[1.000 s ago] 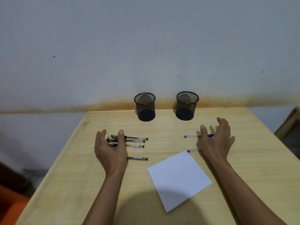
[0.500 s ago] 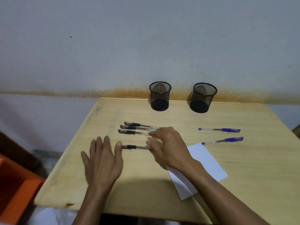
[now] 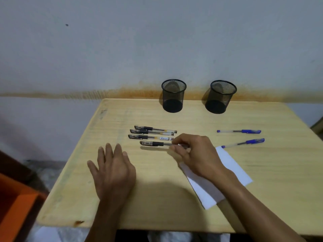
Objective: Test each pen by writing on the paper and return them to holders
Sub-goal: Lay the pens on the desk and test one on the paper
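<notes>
Right hand pinching the nearest black pen on the wooden table, left hand flat beside it.

Head view: no writing can be read; one black pen carries a small white label, too blurred to make out. The right hand (image 3: 195, 154) curls its fingertips round the clear tail end of the nearest black pen (image 3: 153, 143), which lies left to right with its black cap to the left, just above or on the table (image 3: 279, 189); which, I cannot tell. The left hand (image 3: 113, 170) lies flat and spread, holding nothing, just left of that pen. Three more black pens (image 3: 152, 132) lie parallel beyond it, caps left. Two blue pens (image 3: 244, 137) lie to the right, caps right. White paper (image 3: 232, 170) sits partly under the right wrist. Two black mesh holders (image 3: 173, 96) stand upright at the table's far edge.
</notes>
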A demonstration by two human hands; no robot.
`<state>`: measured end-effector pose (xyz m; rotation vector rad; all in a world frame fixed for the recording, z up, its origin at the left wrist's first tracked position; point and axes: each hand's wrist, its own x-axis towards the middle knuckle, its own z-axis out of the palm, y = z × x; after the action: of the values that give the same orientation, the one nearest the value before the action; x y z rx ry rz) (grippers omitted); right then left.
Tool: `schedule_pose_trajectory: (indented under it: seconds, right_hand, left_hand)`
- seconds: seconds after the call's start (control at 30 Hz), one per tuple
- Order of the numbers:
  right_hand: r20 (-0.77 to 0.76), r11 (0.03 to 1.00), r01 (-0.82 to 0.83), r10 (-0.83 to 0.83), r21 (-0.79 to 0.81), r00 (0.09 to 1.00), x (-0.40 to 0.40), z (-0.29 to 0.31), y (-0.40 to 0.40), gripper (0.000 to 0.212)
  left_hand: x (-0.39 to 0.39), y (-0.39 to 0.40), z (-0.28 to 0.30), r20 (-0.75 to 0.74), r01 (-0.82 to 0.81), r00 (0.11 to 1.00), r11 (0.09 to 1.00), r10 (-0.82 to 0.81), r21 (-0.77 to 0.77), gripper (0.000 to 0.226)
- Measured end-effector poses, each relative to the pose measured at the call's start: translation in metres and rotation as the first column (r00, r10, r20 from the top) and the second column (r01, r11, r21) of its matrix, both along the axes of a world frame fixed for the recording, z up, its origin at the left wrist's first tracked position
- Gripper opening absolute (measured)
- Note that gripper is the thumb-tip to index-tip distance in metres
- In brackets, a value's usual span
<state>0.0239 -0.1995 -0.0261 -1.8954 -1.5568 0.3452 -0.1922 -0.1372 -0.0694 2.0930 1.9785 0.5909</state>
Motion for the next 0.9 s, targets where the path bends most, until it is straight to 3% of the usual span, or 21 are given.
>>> schedule_pose_trajectory:
  seconds: [0.1,0.17,0.23,0.3,0.37,0.43,0.5,0.6,0.73,0.83,0.9]
  right_hand:
    - [-0.145,0.998,0.055,-0.053,0.014,0.988,0.023,0.017,-0.018,0.009]
    - [-0.225,0.998,0.054,-0.055,-0.013,0.973,0.033,0.027,-0.026,0.011]
    - [-0.356,0.998,0.053,-0.055,-0.017,0.933,0.042,0.036,-0.033,0.015]
    - [-0.486,0.995,0.100,-0.074,0.027,0.871,0.053,0.043,-0.039,0.017]
    - [-0.661,0.975,0.202,-0.093,0.091,0.745,0.062,0.043,-0.046,0.021]
    - [-0.803,0.951,0.296,-0.106,0.090,0.586,0.060,0.038,-0.051,0.023]
    - [-0.857,0.945,0.321,-0.113,0.063,0.503,0.054,0.030,-0.053,0.015]
    - [-0.862,0.938,0.343,-0.127,0.057,0.491,0.046,0.018,-0.056,0.015]
    - [-0.816,0.954,0.294,-0.128,0.053,0.563,0.057,0.014,-0.061,0.016]
    - [-0.914,0.888,0.443,-0.071,0.125,0.400,0.088,0.022,-0.066,0.011]
    - [-0.919,0.851,0.493,-0.031,0.182,0.392,0.110,0.027,-0.071,0.014]
  left_hand:
    - [0.013,0.001,0.008,0.273,0.147,0.938,0.957,-0.215,0.248,0.046]
    - [0.031,0.000,0.017,0.253,0.350,0.857,0.868,-0.449,0.352,0.043]
    - [0.050,-0.002,0.026,0.202,0.497,0.789,0.796,-0.580,0.345,0.040]
    - [0.066,-0.006,0.033,0.224,0.538,0.748,0.768,-0.625,0.346,0.031]
    - [0.079,-0.011,0.039,0.280,0.539,0.700,0.743,-0.657,0.396,0.020]
    - [0.092,-0.019,0.042,0.309,0.541,0.660,0.719,-0.684,0.435,0.014]
    - [0.103,-0.027,0.042,0.313,0.561,0.640,0.706,-0.701,0.433,0.014]
    - [0.112,-0.036,0.036,0.308,0.586,0.641,0.707,-0.703,0.396,0.019]
    - [0.114,-0.041,0.039,0.272,0.589,0.653,0.700,-0.707,0.405,0.016]
    - [0.090,-0.032,0.046,0.377,0.452,0.739,0.826,-0.558,0.337,0.015]
    - [0.065,-0.018,0.048,0.432,0.359,0.793,0.902,-0.430,0.239,0.010]
